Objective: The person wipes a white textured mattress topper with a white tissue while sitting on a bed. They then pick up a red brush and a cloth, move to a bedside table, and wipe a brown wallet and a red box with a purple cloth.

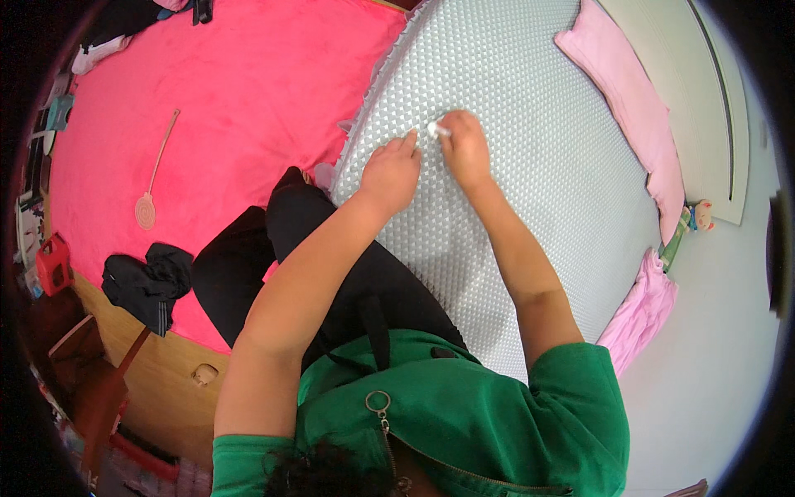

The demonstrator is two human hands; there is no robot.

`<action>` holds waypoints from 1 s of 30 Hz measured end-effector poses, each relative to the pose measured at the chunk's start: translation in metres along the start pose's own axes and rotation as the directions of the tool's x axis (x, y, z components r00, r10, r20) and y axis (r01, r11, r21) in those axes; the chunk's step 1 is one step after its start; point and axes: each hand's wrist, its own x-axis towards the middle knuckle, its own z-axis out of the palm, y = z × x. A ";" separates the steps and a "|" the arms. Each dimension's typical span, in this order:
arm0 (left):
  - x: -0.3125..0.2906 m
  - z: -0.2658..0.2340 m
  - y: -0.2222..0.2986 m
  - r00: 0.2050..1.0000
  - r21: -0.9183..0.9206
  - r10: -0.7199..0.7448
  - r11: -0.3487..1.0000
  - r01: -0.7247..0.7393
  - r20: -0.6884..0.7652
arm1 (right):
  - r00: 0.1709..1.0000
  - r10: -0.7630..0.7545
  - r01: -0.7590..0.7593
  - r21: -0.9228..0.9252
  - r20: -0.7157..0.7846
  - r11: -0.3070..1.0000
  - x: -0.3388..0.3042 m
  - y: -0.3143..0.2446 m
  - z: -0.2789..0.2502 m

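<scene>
My right hand is closed around a small white object, which is blurred, so its kind is unclear. It hovers at or just over the grey-and-white textured mat covering the bed; whether it touches cannot be made out. Just left of it, my left hand lies on the mat with fingers stretched forward, holding nothing visible. The fingertips of the left hand are close to the white object but apart from it.
Pink pillows line the mat's right side by a white headboard. A pink cover spreads to the left, bearing a fly swatter and black clothing. A red container stands at the far left.
</scene>
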 end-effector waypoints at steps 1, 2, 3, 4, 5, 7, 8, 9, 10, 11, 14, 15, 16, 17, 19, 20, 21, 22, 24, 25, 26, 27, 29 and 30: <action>-0.004 -0.005 0.001 0.999 0.073 0.017 0.997 -0.020 0.038 | 0.999 0.037 -0.038 -0.024 -0.031 0.999 0.009 0.006 0.001; -0.009 0.001 0.000 0.999 0.053 0.035 0.998 -0.035 -0.009 | 0.995 0.073 -0.076 -0.048 -0.062 0.996 0.012 0.009 0.003; -0.014 0.009 -0.006 0.997 0.039 0.050 0.998 -0.048 -0.064 | 0.993 0.032 -0.037 -0.046 -0.111 0.998 0.004 0.005 0.011; -0.018 0.016 -0.010 0.991 0.022 0.061 0.998 -0.059 -0.119 | 0.997 0.011 -0.012 -0.014 -0.074 1.000 -0.006 -0.005 0.018; -0.020 0.022 -0.013 0.987 0.020 0.058 0.998 -0.056 -0.153 | 0.999 -0.012 0.012 0.016 -0.033 1.000 -0.020 -0.018 0.023; -0.025 0.028 -0.012 0.976 0.009 0.055 0.999 -0.054 -0.211 | 0.997 -0.069 0.070 0.052 -0.027 0.996 -0.037 -0.026 0.024; -0.024 0.031 -0.012 0.981 0.034 0.053 0.998 -0.047 -0.184 | 0.994 -0.111 0.111 0.022 0.004 0.994 -0.032 -0.019 0.021; -0.019 0.025 -0.011 0.987 0.061 0.059 0.997 -0.050 -0.152 | 0.989 -0.145 0.145 -0.009 0.030 0.989 -0.020 -0.009 0.015; -0.012 0.017 -0.008 0.990 0.087 0.067 0.995 -0.056 -0.122 | 0.982 -0.179 0.181 -0.041 0.056 0.983 -0.006 0.000 0.008; -0.002 0.000 -0.003 0.999 0.096 0.032 0.995 -0.032 0.004 | 0.984 -0.177 0.177 -0.071 0.007 0.982 0.010 0.005 0.004; 0.015 -0.038 0.008 0.970 0.129 -0.045 0.992 0.015 0.239 | 0.990 -0.012 -0.003 -0.103 -0.143 0.995 0.025 0.013 0.007; 0.013 -0.040 0.009 0.974 0.133 -0.060 0.991 0.032 0.219 | 0.989 -0.018 -0.001 -0.129 -0.147 0.992 0.013 0.003 0.015; 0.010 -0.039 0.010 0.978 0.130 -0.074 0.990 0.049 0.197 | 0.994 -0.044 0.037 -0.073 -0.097 0.997 -0.003 -0.007 0.017; -0.001 -0.026 0.008 0.999 0.112 -0.006 0.994 0.001 0.038 | 0.996 -0.077 0.076 -0.014 -0.048 0.997 -0.019 -0.019 0.017; -0.029 0.013 -0.003 0.956 0.102 0.125 0.990 -0.101 -0.264 | 0.988 -0.152 0.151 0.046 0.025 0.987 -0.025 -0.020 0.015; -0.033 0.014 -0.006 0.939 0.154 0.156 0.982 -0.112 -0.308 | 0.981 -0.188 0.186 0.040 0.047 0.982 -0.023 -0.010 0.009; -0.035 0.016 -0.008 0.917 0.206 0.191 0.971 -0.124 -0.351 | 0.972 -0.224 0.222 0.032 0.069 0.974 -0.018 -0.001 0.004; -0.038 0.018 -0.007 0.893 0.256 0.227 0.958 -0.132 -0.389 | 0.983 -0.180 0.181 -0.038 0.030 0.983 -0.003 0.007 0.000; -0.018 -0.006 0.000 0.979 0.150 0.125 0.983 -0.101 -0.159 | 0.994 -0.093 0.083 -0.170 -0.051 0.982 0.028 0.021 -0.005; -0.008 -0.019 0.001 0.996 0.111 0.080 0.991 -0.075 -0.046 | 0.994 -0.070 0.057 -0.158 -0.080 0.986 0.026 0.019 -0.002; -0.007 -0.020 0.002 0.999 0.099 0.045 0.994 -0.046 0.011 | 0.993 -0.047 0.031 -0.146 -0.109 0.989 0.018 0.014 0.004; -0.005 -0.022 0.002 0.998 0.092 0.009 0.996 -0.014 0.060 | 0.990 -0.031 0.013 -0.132 -0.139 0.991 0.014 0.009 0.010; -0.008 -0.014 -0.003 1.000 0.091 -0.005 0.996 0.006 -0.006 | 0.997 -0.071 0.071 -0.016 -0.012 0.997 -0.022 -0.014 0.015; -0.024 0.006 -0.010 0.994 0.100 0.024 0.995 -0.013 -0.108 | 0.995 -0.090 0.087 0.047 0.051 0.995 -0.033 -0.021 0.016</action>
